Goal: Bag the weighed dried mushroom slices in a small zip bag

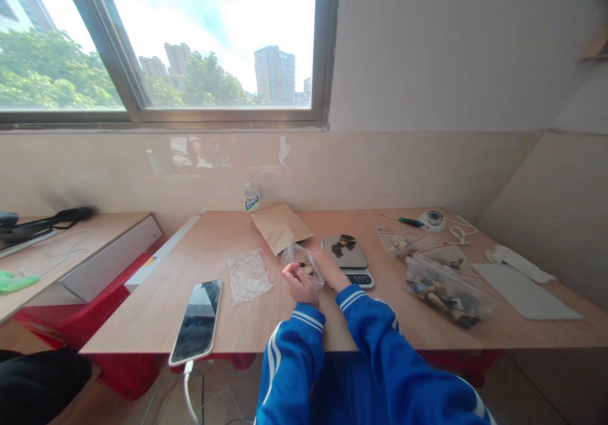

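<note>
My left hand (300, 284) pinches the near edge of a clear zip bag (291, 254), which stands with its mouth open and has a few dark and pale pieces inside. My right hand (327, 265) is at the bag's right side; its fingers are hidden by the plastic, and whether they grip it I cannot tell. Just right of it, a digital kitchen scale (355, 255) carries several dark brown dried slices (342, 245). A brown paper envelope (280, 225) lies behind the bag. To the left lies a flat clear zip bag (250, 275).
A phone (197, 320) on a charging cable overhangs the table's front edge. Filled zip bags (446, 292), a white sheet (527, 292), a screwdriver (409, 222) and a white round camera (434, 219) occupy the right. A bottle (251, 198) stands by the wall. Someone's dark-clothed leg (42, 384) shows lower left.
</note>
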The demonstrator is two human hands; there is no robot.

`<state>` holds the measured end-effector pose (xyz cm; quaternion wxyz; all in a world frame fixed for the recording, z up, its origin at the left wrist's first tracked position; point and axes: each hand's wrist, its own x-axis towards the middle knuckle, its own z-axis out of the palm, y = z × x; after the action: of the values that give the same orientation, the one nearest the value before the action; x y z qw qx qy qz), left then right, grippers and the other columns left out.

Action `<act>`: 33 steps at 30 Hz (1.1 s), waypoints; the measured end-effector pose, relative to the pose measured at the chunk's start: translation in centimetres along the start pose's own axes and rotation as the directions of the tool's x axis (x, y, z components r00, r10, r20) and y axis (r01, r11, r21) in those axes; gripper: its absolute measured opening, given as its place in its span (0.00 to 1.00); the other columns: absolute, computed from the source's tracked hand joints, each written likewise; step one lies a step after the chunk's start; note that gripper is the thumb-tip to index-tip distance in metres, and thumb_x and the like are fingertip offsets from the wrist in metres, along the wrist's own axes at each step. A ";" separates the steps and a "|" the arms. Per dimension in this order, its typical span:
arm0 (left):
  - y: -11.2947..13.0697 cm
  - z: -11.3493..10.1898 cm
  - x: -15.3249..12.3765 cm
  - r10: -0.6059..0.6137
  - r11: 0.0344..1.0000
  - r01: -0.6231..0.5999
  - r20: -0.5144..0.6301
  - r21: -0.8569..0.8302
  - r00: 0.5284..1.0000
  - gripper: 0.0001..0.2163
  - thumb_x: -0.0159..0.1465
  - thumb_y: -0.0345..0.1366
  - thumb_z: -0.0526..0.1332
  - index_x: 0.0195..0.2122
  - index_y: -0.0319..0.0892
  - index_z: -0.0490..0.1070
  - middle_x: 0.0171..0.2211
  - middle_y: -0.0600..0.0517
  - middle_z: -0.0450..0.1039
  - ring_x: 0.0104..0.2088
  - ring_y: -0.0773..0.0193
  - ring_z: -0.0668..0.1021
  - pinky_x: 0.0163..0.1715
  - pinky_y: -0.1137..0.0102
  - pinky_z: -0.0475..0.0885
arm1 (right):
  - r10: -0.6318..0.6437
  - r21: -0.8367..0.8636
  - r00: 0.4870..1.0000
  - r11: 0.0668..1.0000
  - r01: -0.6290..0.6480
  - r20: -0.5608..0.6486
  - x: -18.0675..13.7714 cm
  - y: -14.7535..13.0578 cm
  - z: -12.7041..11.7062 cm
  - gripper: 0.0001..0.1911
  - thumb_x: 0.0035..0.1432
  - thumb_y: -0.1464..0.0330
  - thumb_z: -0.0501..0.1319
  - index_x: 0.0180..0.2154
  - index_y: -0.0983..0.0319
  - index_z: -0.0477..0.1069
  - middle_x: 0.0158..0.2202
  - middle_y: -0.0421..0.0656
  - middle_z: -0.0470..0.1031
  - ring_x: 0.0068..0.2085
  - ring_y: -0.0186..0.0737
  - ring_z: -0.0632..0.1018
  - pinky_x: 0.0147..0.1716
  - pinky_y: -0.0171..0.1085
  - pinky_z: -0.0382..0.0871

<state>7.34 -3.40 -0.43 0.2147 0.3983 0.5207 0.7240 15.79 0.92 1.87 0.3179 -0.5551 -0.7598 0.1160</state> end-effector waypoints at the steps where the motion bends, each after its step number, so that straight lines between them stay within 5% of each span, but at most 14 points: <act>1: 0.0 0.0 0.0 -0.005 1.000 0.005 -0.003 0.006 1.000 0.07 0.62 0.41 0.49 0.34 0.44 0.60 0.31 0.53 0.66 0.31 0.66 0.72 0.33 0.69 0.66 | 0.008 -0.009 1.000 1.000 -0.008 -0.018 0.1 0.1 -0.2 0.08 0.55 0.74 0.56 0.33 0.62 0.73 0.36 0.46 0.76 0.39 0.43 0.74 0.43 0.39 0.66; 4: 0.1 0.1 0.2 -0.033 0.999 0.034 -0.021 0.035 0.999 0.06 0.62 0.39 0.49 0.34 0.43 0.60 0.31 0.51 0.67 0.31 0.64 0.72 0.33 0.68 0.66 | 0.098 0.050 0.976 0.995 -0.089 -0.195 0.5 -0.1 -1.4 0.11 0.56 0.73 0.53 0.40 0.62 0.72 0.38 0.46 0.76 0.39 0.42 0.75 0.42 0.39 0.66; 7: 0.1 0.1 0.3 -0.061 0.997 0.062 -0.021 0.055 0.998 0.06 0.61 0.38 0.50 0.34 0.43 0.61 0.31 0.51 0.67 0.30 0.64 0.73 0.33 0.69 0.66 | 0.224 0.232 0.875 0.964 -0.133 -0.429 0.6 -1.1 -3.3 0.13 0.57 0.69 0.53 0.44 0.63 0.70 0.39 0.47 0.76 0.38 0.40 0.75 0.39 0.38 0.68; 13: -0.2 0.1 0.3 -0.062 0.997 0.061 0.021 0.050 0.998 0.06 0.61 0.39 0.50 0.34 0.42 0.61 0.32 0.50 0.69 0.31 0.64 0.74 0.32 0.69 0.66 | -0.042 0.285 0.992 0.956 0.076 -0.122 -0.5 -1.2 -6.1 0.15 0.58 0.65 0.54 0.45 0.57 0.72 0.45 0.43 0.74 0.46 0.40 0.73 0.42 0.38 0.66; 16: -0.5 0.1 0.3 -0.058 0.997 0.057 0.023 0.045 0.998 0.06 0.61 0.39 0.50 0.34 0.43 0.61 0.32 0.51 0.69 0.32 0.64 0.74 0.33 0.69 0.66 | 0.066 0.065 0.972 0.997 -0.053 -0.225 -0.9 1.4 -6.0 0.15 0.59 0.68 0.51 0.45 0.60 0.72 0.46 0.46 0.72 0.49 0.43 0.69 0.49 0.42 0.61; 20: -0.9 0.2 0.3 -0.081 0.996 0.079 0.058 0.041 0.995 0.06 0.61 0.39 0.50 0.34 0.43 0.61 0.32 0.51 0.69 0.29 0.66 0.74 0.30 0.71 0.66 | 0.285 -0.229 0.906 0.903 -0.364 -0.314 -1.7 4.7 -4.8 0.17 0.57 0.65 0.55 0.47 0.62 0.70 0.50 0.53 0.66 0.51 0.52 0.65 0.49 0.48 0.58; 26: -0.9 0.0 0.3 -0.068 0.996 0.063 0.074 0.068 0.995 0.05 0.61 0.38 0.50 0.34 0.43 0.61 0.32 0.52 0.69 0.29 0.66 0.74 0.29 0.72 0.65 | 0.239 -0.346 0.927 0.877 -0.333 -0.288 -2.7 5.4 -3.7 0.14 0.58 0.63 0.55 0.45 0.58 0.70 0.44 0.50 0.67 0.46 0.49 0.65 0.45 0.44 0.59; 33: -0.8 0.0 0.3 -0.056 0.995 0.050 0.067 0.085 0.996 0.05 0.60 0.37 0.50 0.34 0.44 0.61 0.32 0.51 0.70 0.30 0.65 0.74 0.31 0.71 0.66 | 0.197 -0.339 0.942 0.897 -0.285 -0.271 -2.5 6.0 -4.2 0.12 0.59 0.74 0.49 0.42 0.64 0.68 0.39 0.52 0.67 0.41 0.47 0.66 0.42 0.42 0.60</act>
<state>7.08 -2.82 -1.06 0.2350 0.4177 0.5529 0.6816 23.46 0.02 1.07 0.2751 -0.7052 -0.6510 -0.0571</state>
